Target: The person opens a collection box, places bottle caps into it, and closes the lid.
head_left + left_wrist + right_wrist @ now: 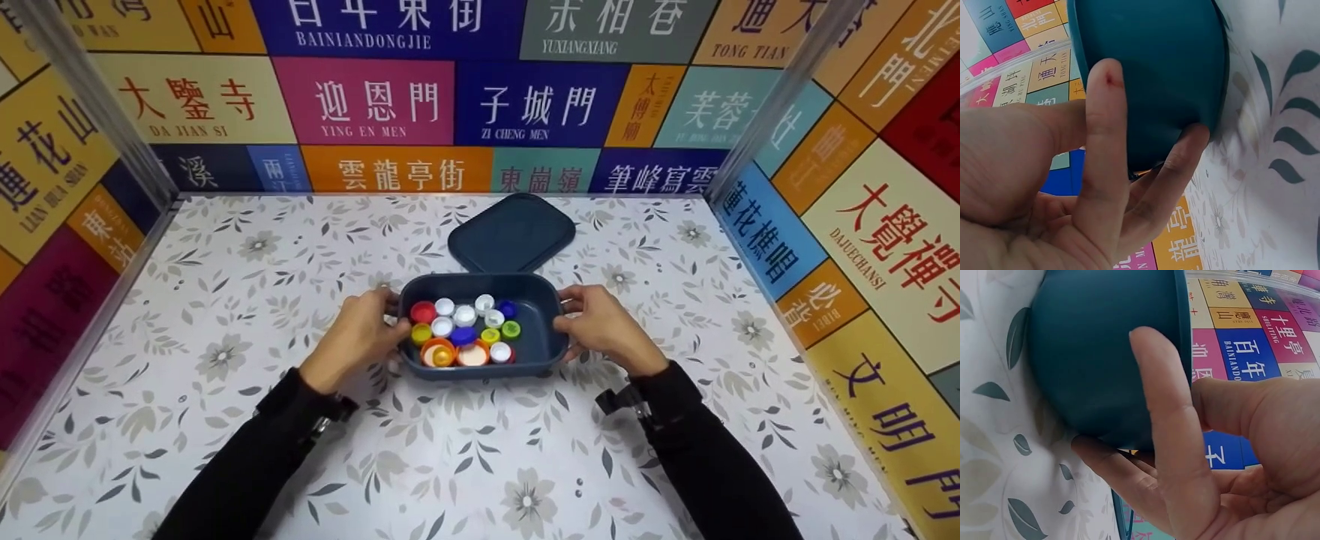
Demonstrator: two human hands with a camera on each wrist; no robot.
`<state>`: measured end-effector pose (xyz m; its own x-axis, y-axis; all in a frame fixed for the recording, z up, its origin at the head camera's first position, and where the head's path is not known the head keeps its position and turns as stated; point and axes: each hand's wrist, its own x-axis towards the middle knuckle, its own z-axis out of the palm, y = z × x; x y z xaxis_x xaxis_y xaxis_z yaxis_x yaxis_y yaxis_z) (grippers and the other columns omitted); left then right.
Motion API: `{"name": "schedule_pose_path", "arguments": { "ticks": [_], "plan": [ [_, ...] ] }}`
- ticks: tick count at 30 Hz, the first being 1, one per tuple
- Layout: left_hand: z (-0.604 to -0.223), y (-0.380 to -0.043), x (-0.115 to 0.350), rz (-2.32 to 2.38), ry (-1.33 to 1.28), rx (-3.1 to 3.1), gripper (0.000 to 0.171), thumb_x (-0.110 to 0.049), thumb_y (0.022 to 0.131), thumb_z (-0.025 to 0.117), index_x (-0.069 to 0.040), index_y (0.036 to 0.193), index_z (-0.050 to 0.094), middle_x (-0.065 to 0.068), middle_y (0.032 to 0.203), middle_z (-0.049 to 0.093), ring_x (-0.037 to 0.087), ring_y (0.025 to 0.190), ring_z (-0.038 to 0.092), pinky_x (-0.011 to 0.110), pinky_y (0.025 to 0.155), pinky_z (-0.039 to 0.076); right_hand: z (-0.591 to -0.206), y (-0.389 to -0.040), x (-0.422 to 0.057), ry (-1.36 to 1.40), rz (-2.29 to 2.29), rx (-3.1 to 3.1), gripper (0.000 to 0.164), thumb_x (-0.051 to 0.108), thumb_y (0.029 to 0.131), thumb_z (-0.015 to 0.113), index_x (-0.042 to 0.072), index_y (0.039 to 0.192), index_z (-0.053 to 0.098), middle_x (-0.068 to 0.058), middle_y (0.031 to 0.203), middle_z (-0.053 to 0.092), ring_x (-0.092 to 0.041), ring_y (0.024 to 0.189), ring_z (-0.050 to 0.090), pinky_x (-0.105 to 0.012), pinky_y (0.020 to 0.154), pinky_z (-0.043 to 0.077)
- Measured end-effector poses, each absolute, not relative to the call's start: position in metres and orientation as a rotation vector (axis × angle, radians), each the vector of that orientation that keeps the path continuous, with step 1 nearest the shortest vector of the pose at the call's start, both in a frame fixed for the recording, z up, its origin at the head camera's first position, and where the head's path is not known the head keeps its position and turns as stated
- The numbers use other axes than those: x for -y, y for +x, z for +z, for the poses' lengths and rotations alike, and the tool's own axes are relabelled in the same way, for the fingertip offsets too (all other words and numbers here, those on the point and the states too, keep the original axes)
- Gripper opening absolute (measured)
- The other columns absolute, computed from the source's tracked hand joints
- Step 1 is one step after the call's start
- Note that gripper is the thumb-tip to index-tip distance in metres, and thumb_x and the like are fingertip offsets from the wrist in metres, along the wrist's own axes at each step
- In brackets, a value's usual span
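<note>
A dark blue-green plastic box with rounded corners stands between both hands in the head view. Bottle caps in white, red, yellow, green, blue and orange fill its left and middle part, among them a red cap and a blue cap. My left hand grips the left end, thumb at the rim and fingers against the outer wall. At the opposite end my right hand holds the box the same way, its fingers along the wall in the right wrist view.
Behind the box lies a flat dark lid, its near edge close to the box's back rim. The table has a white cover printed with leaves and flowers. Colourful panels with Chinese lettering wall in the back and both sides.
</note>
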<state>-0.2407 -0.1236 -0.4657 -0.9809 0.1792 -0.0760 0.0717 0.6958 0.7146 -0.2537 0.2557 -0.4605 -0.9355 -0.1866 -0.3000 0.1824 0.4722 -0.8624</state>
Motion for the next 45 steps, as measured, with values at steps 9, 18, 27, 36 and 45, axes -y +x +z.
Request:
{"name": "schedule_pose_path", "arguments": {
  "ticks": [9, 18, 27, 36, 45],
  "plan": [
    [-0.466, -0.240, 0.123, 1.200, 0.135, -2.687, 0.040, -0.007, 0.107, 0.076, 0.007, 0.144, 0.068, 0.030, 0.138, 0.079, 0.015, 0.067, 0.078, 0.030, 0.069, 0.070, -0.462, -0.256, -0.261, -0.030, -1.467, -2.342, 0.057, 0.008, 0.110, 0.072, -0.009, 0.163, 0.056, -0.037, 0.155, 0.067, -0.028, 0.093, 0.084, -0.035, 0.069, 0.074],
    [-0.467, -0.237, 0.124, 1.236, 0.164, -2.669, 0.040, -0.008, 0.107, 0.075, 0.007, 0.143, 0.068, 0.030, 0.143, 0.077, 0.014, 0.062, 0.078, 0.030, 0.064, 0.070, -0.459, -0.273, -0.272, -0.041, -1.464, -2.386, 0.056, 0.029, 0.117, 0.072, -0.006, 0.159, 0.063, -0.030, 0.143, 0.076, -0.016, 0.101, 0.082, -0.038, 0.088, 0.075],
    [-0.467, -0.239, 0.124, 1.228, 0.155, -2.670, 0.038, -0.008, 0.107, 0.076, 0.007, 0.141, 0.069, 0.032, 0.137, 0.079, 0.017, 0.064, 0.079, 0.030, 0.063, 0.069, -0.454, -0.321, -0.285, -0.076, -1.345, -2.624, 0.057, 0.028, 0.115, 0.073, -0.008, 0.157, 0.064, -0.033, 0.152, 0.072, -0.040, 0.125, 0.080, -0.038, 0.102, 0.072],
    [-0.465, -0.238, 0.122, 1.224, 0.149, -2.685, 0.039, -0.007, 0.107, 0.076, 0.007, 0.142, 0.069, 0.030, 0.137, 0.080, 0.017, 0.068, 0.079, 0.029, 0.064, 0.069, -0.457, -0.379, -0.300, -0.166, -1.046, -2.813, 0.078, 0.040, 0.112, 0.075, -0.005, 0.170, 0.049, -0.033, 0.176, 0.052, -0.054, 0.155, 0.061, -0.063, 0.127, 0.056],
    [-0.466, -0.238, 0.124, 1.213, 0.179, -2.721, 0.036, -0.007, 0.106, 0.077, 0.007, 0.138, 0.071, 0.029, 0.136, 0.081, 0.018, 0.068, 0.081, 0.030, 0.066, 0.069, -0.466, -0.418, -0.297, -0.238, -0.835, -2.836, 0.102, 0.048, 0.110, 0.078, -0.011, 0.178, 0.031, -0.039, 0.180, 0.041, -0.055, 0.168, 0.043, -0.067, 0.139, 0.039]
  ]
}}
